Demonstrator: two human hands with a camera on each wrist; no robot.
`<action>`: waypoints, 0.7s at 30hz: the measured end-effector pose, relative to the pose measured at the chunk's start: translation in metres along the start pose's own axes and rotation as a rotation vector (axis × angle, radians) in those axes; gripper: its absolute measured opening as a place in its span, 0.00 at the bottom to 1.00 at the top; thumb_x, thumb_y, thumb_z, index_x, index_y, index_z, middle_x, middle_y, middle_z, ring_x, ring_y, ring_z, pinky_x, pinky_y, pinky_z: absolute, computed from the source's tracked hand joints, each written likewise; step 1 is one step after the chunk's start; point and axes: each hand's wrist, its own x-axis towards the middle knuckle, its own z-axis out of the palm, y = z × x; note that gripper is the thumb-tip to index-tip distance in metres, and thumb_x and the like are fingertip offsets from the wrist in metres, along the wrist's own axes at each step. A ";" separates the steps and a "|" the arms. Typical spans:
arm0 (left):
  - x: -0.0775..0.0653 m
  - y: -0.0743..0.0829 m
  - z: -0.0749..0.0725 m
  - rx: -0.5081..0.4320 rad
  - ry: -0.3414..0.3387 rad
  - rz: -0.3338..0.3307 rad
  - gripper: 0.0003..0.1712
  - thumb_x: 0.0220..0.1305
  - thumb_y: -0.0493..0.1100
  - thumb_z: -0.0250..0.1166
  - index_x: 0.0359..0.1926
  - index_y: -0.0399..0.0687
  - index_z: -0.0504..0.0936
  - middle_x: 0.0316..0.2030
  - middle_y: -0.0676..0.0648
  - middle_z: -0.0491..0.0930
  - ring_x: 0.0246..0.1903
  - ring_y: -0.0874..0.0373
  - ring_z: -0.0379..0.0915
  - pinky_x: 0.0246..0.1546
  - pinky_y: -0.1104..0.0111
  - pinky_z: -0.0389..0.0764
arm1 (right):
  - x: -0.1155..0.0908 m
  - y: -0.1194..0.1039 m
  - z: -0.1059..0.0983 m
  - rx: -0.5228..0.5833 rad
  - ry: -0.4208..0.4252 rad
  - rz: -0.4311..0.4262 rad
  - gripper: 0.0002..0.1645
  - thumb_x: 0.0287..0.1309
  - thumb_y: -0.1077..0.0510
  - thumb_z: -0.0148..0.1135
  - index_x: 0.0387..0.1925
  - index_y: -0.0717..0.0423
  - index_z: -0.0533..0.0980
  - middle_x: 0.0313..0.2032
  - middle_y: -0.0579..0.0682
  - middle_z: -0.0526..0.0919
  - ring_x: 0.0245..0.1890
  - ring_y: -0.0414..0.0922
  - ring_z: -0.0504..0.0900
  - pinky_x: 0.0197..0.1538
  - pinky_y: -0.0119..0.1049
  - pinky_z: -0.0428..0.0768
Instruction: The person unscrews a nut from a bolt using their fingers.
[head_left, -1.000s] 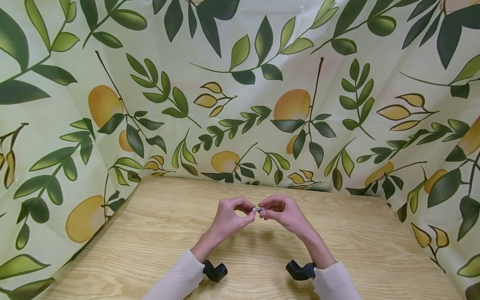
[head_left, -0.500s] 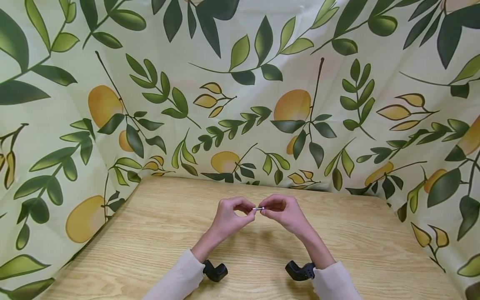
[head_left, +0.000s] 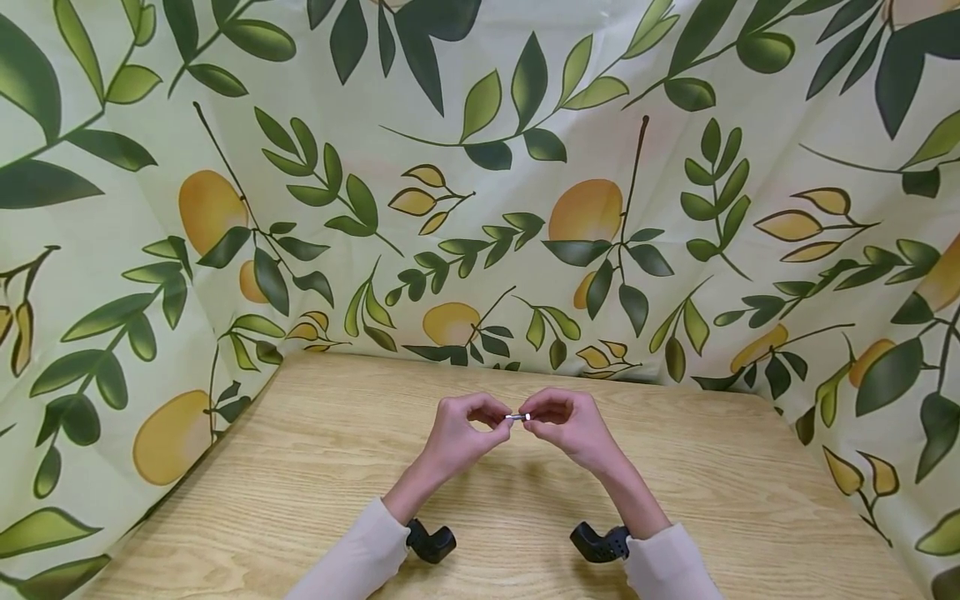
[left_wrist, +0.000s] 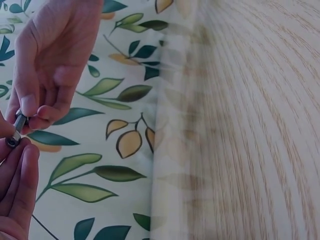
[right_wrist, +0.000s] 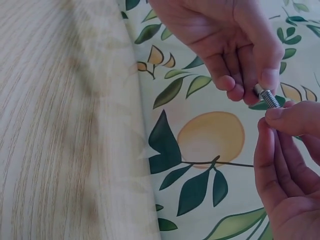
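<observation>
A small threaded metal bolt is held in the air between both hands, over the table. My left hand pinches its left end between thumb and fingertips. My right hand has thumb and fingertips on the other end. In the right wrist view the ridged thread of the bolt shows between the two sets of fingertips. From the left wrist, the bolt shows a round, hollow-looking end at the left fingertips. The fingers cover part of both ends.
Below the hands is a wood-grain table. A pale cloth printed with leaves and orange fruit hangs behind it and along both sides. Black wrist mounts sit at both cuffs.
My right thumb and fingertips have shifted slightly at the bolt's right end, and a bright bit now shows there. The left hand holds nearly still.
</observation>
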 end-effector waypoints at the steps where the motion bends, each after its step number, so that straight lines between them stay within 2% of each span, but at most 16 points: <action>1: 0.000 0.000 0.000 -0.003 -0.001 -0.007 0.07 0.56 0.28 0.71 0.34 0.42 0.88 0.31 0.46 0.90 0.27 0.64 0.84 0.32 0.64 0.90 | 0.000 0.000 0.000 0.003 0.002 -0.005 0.10 0.58 0.70 0.69 0.43 0.68 0.84 0.43 0.68 0.86 0.37 0.36 0.87 0.44 0.28 0.87; 9: 0.001 0.003 -0.002 -0.052 -0.012 -0.097 0.06 0.57 0.30 0.71 0.34 0.43 0.88 0.31 0.46 0.90 0.28 0.65 0.83 0.33 0.66 0.90 | -0.001 0.002 0.002 0.011 0.012 -0.053 0.09 0.57 0.72 0.70 0.42 0.69 0.84 0.43 0.68 0.86 0.38 0.34 0.87 0.45 0.28 0.88; 16: 0.001 0.004 -0.002 -0.062 -0.008 -0.102 0.06 0.57 0.30 0.71 0.35 0.43 0.89 0.32 0.45 0.90 0.29 0.64 0.85 0.35 0.67 0.90 | 0.000 0.001 0.003 0.049 0.044 -0.052 0.08 0.58 0.66 0.72 0.39 0.67 0.85 0.42 0.65 0.87 0.40 0.37 0.88 0.47 0.30 0.88; 21: 0.002 0.001 -0.002 -0.081 -0.007 -0.115 0.05 0.59 0.31 0.71 0.36 0.43 0.89 0.33 0.44 0.90 0.30 0.64 0.85 0.37 0.69 0.90 | 0.001 0.001 0.004 0.052 0.051 -0.011 0.12 0.57 0.68 0.72 0.43 0.69 0.82 0.44 0.67 0.86 0.39 0.37 0.89 0.47 0.30 0.88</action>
